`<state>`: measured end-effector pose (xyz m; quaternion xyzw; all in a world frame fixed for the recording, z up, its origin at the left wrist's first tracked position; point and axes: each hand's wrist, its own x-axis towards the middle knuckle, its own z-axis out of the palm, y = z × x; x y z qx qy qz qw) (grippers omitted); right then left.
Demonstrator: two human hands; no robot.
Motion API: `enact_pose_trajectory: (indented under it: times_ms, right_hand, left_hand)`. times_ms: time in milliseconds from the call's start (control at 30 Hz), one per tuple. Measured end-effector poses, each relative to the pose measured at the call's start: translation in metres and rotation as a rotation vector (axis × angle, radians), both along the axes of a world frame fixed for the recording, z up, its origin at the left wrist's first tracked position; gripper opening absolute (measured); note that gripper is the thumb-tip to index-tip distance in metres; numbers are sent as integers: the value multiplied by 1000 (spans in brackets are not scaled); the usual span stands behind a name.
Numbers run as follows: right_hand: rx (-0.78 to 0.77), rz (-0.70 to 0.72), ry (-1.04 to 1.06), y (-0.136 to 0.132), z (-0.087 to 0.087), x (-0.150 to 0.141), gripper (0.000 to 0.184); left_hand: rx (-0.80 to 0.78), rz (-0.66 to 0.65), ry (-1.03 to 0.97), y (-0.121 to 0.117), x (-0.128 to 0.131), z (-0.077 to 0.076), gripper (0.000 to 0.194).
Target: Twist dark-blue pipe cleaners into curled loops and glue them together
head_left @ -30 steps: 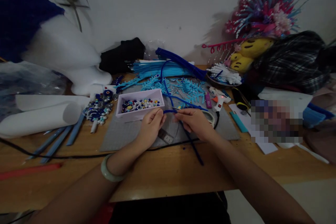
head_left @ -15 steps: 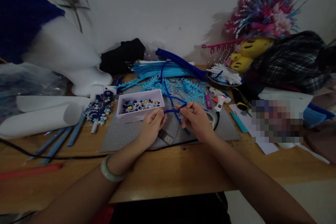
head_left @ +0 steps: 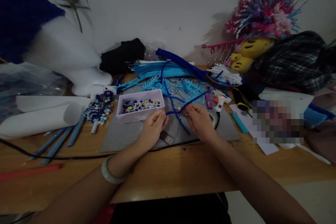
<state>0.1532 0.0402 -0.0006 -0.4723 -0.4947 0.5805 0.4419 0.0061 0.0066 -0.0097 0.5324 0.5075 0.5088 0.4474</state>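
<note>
A dark blue pipe cleaner (head_left: 195, 100) runs between my hands over the grey mat (head_left: 117, 139). My left hand (head_left: 153, 125) pinches one end of it between thumb and fingers. My right hand (head_left: 200, 120) is closed on it further along, and the free length slants up and right past its fingers. A small pale glint shows by the right fingertips, too small to name. Just beyond, other blue pipe cleaners lie crossed on the mat. Left of my left hand stands a pale lilac box (head_left: 141, 114) of mixed beads.
Light blue branched pieces (head_left: 193, 89) and bundled pipe cleaners (head_left: 157, 70) lie behind. A glue gun (head_left: 220, 100) with a black cord is at right, near a purple box (head_left: 208, 100). A white foam head (head_left: 70, 49) and paper rolls (head_left: 39, 119) stand left. The cord crosses the table's front.
The pipe cleaner's free end, earlier bunched near my right fingers, now stretches out to the upper right. My right hand has shifted slightly right and down; my left hand has barely moved.
</note>
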Motion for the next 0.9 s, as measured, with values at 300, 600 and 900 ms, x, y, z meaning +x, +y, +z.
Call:
enact_pose_trajectory:
  times_ms: [300,600,900]
  right_hand:
    - [-123,256,91,4,6,3,27]
    - [-21,254,-400,5,14,5,14]
    - [14,272,-162,-7,24,1,30]
  left_hand:
    - [-25,40,12,4,-3,3,31]
    - [5,-3,17,0,-2,-1,33]
    - [16,-2,-96,-4,-2,4,33]
